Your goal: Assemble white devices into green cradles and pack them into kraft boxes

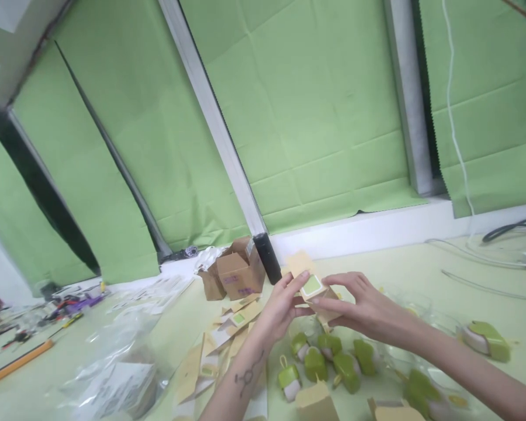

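Note:
A small kraft cardboard box (331, 314) is held between my two hands, its top flap raised. A green square with a white border shows on its upper side. My left hand (278, 305) grips the box's left edge, thumb on top near the green square. On the opposite side, the fingers of my right hand (359, 307) are curled around the box. Below my hands lie several green-and-white objects with yellowish loops, among them one near the left (289, 379); their exact kind is unclear. Partly behind my left forearm spread flattened kraft boxes (210, 345).
Brown cardboard boxes (240, 272) and a black cylinder (267, 258) stand by the window sill. Plastic bags (118, 345) and a white-labelled package (123, 386) lie left, beyond them an orange tool (17, 363). Cables (486, 257) and clear plastic pieces (438, 321) are at right.

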### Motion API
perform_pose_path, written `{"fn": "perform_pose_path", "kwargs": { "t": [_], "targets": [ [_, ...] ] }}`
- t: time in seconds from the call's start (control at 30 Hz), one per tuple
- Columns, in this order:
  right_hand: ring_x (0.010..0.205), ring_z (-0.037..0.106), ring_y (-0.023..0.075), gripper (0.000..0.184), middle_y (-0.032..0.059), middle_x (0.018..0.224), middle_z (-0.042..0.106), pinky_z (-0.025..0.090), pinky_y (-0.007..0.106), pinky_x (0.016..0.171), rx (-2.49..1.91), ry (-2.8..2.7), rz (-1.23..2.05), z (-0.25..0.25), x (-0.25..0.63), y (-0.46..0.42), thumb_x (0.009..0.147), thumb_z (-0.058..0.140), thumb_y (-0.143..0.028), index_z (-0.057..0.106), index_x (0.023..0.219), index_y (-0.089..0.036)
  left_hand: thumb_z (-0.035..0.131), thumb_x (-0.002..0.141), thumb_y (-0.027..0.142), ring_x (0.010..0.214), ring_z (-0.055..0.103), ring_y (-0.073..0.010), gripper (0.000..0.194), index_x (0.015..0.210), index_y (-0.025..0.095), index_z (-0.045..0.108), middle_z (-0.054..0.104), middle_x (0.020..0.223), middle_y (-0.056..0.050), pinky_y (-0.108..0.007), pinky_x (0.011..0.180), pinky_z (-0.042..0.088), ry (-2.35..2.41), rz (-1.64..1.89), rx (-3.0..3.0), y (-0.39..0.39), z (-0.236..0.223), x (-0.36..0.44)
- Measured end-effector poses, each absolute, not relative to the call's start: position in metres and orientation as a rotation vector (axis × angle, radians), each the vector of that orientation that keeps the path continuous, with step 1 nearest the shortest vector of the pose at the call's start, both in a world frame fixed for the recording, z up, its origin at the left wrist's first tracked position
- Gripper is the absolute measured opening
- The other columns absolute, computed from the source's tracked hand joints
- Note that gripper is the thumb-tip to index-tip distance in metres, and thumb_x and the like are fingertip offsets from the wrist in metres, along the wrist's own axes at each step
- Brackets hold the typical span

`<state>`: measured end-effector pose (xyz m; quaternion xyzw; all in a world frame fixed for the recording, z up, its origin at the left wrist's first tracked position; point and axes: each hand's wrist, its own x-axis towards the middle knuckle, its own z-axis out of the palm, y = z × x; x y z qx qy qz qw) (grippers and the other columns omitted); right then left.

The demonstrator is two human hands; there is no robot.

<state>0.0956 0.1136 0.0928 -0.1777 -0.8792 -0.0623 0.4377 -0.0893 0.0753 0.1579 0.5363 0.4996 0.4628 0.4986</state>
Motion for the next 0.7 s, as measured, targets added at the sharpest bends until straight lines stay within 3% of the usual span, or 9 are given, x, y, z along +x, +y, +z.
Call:
{"fn": "perform_pose_path", "kwargs": {
  "t": [0.13,0.3,0.37,0.47,0.6,0.7],
  "targets": [
    [0.101,0.057,0.0240,0.042,0.0016,0.114,0.058,0.053,0.038,0.078,-0.465,-2.192,-0.136,0.094,0.097,0.115,0.085,0.057,-0.018,0.054,0.118,-0.045,0.060,0.078,0.051,0.072,0.064,-0.0155,0.037,0.096,0.019,0.056,0.064,0.094,-0.006,-0.024,0.059,0.052,1.221,1.117,1.244,0.076,0.150,-0.089],
    [0.094,0.058,0.0200,0.010,0.0069,0.101,0.056,0.053,0.032,0.075,-0.310,-2.020,-0.149,0.088,0.089,0.117,0.089,0.052,-0.019,0.060,0.091,-0.025,0.057,0.078,0.055,0.071,0.064,-0.0167,0.041,0.096,0.018,0.054,0.063,0.090,-0.006,-0.026,0.057,0.053,1.286,1.094,1.228,0.079,0.145,-0.087],
    [0.095,0.057,0.0201,0.011,0.0076,0.100,0.055,0.052,0.031,0.074,-0.306,-2.009,-0.133,0.087,0.087,0.118,0.090,0.050,-0.020,0.057,0.082,-0.023,0.055,0.078,0.056,0.070,0.064,-0.0170,0.042,0.097,0.018,0.053,0.063,0.092,-0.006,-0.029,0.058,0.054,1.285,1.083,1.241,0.079,0.144,-0.086],
    [0.100,0.055,0.0227,0.003,0.0087,0.103,0.054,0.052,0.036,0.079,-0.353,-2.006,-0.021,0.084,0.086,0.122,0.089,0.054,-0.025,0.053,0.092,-0.024,0.059,0.077,0.053,0.069,0.063,-0.0164,0.044,0.102,0.017,0.053,0.063,0.095,-0.007,-0.033,0.063,0.056,1.257,1.081,1.279,0.076,0.141,-0.084],
    [0.096,0.054,0.0262,0.040,0.0110,0.108,0.050,0.052,0.042,0.078,-0.525,-1.944,0.171,0.071,0.082,0.132,0.083,0.061,-0.038,0.038,0.112,-0.023,0.067,0.074,0.042,0.087,0.065,-0.0231,0.052,0.116,0.019,0.048,0.060,0.111,-0.012,-0.037,0.072,0.056,1.206,1.135,1.339,0.076,0.128,-0.089],
    [0.093,0.054,0.0267,0.069,0.0109,0.112,0.043,0.052,0.044,0.078,-0.627,-2.002,0.315,0.066,0.083,0.137,0.070,0.071,-0.051,0.030,0.120,-0.024,0.070,0.073,0.034,0.104,0.060,-0.0249,0.058,0.123,0.021,0.043,0.054,0.126,-0.012,-0.036,0.083,0.052,1.286,1.279,1.393,0.089,0.116,-0.112]
  ]
}}
